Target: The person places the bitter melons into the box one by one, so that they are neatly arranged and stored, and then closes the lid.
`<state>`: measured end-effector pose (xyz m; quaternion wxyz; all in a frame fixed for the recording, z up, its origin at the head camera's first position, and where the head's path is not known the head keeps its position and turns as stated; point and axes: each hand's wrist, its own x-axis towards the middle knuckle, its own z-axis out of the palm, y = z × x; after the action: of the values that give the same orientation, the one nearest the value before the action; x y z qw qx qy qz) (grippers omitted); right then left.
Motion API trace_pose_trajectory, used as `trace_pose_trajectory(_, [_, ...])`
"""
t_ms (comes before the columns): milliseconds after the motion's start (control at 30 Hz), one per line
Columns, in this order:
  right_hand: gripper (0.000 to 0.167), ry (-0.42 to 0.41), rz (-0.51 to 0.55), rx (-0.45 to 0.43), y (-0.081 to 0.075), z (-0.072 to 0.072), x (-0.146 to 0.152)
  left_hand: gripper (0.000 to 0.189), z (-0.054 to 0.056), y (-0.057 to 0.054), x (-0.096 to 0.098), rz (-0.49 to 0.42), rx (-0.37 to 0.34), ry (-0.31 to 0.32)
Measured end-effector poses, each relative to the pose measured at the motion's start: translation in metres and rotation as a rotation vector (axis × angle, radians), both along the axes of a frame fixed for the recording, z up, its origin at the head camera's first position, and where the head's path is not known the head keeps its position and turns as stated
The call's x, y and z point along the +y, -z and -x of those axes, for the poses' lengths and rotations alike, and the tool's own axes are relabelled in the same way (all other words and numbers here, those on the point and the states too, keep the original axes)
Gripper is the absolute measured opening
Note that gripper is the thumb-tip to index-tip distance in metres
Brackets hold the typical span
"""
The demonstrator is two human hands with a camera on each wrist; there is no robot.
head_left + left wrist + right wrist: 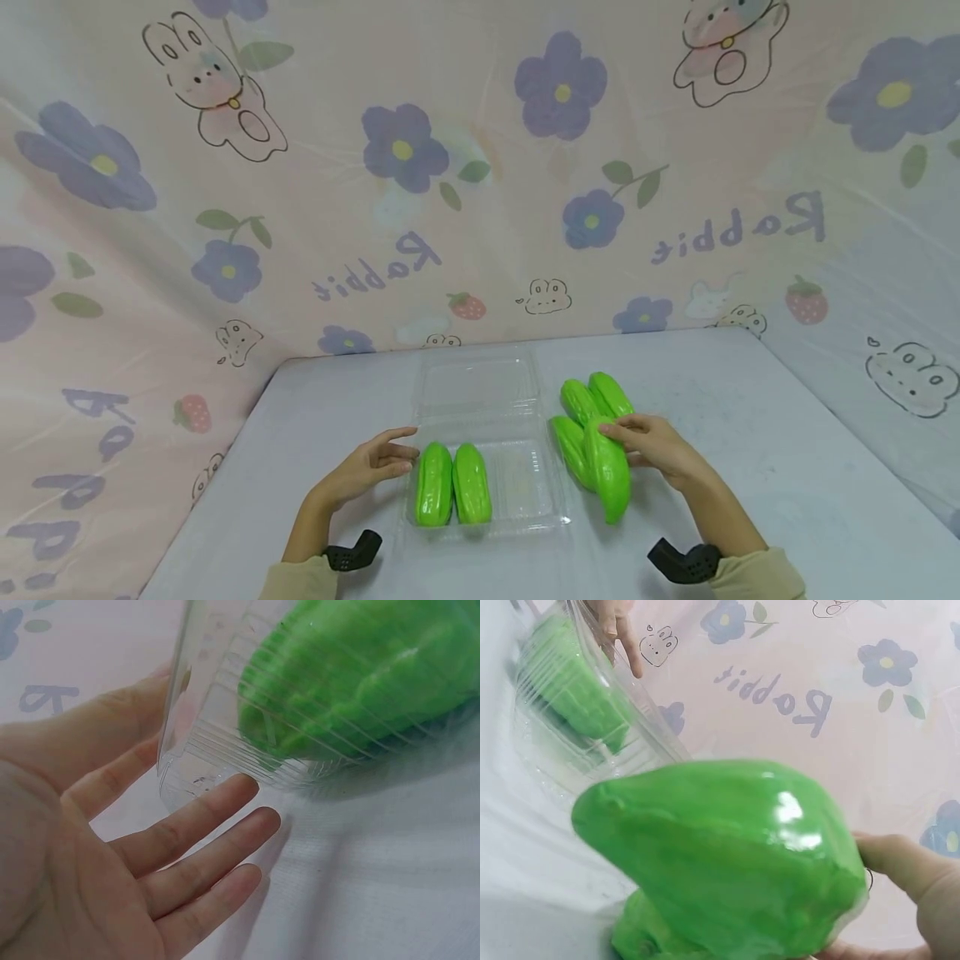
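My right hand (662, 450) grips a glossy green toy cucumber (609, 479) near its far end, thumb on one side and fingers on the other. Its pointed end reaches toward me, and the right wrist view shows it large in front of the hand (922, 892). Several more cucumbers (572, 450) lie beneath and behind it. Two cucumbers (434, 487) lie side by side in the left part of a clear plastic box (525, 483). At the box's left wall is my left hand (366, 468), fingers loosely extended and holding nothing; in its wrist view the fingertips (244, 785) lie right at the ribbed corner.
The box's clear lid (477, 387) lies folded back flat on the white table (720, 400). A patterned cloth (480, 208) hangs behind the table and along its sides. Each wrist wears a black camera mount (684, 561).
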<state>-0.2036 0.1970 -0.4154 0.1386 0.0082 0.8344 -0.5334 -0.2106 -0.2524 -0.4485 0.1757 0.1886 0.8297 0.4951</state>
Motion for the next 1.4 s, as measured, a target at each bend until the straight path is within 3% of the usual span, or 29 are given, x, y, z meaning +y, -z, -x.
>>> trace_pose_trajectory(1000, [0.059, 0.015, 0.0, 0.028, -0.007, 0.003, -0.035, 0.063, 0.001, 0.003, 0.0, -0.017, 0.003, 0.015])
trace_pose_trajectory(1400, [0.048, -0.01, 0.075, 0.022, -0.008, 0.002, -0.05, 0.063, 0.001, 0.002, 0.0, -0.014, 0.0, 0.01])
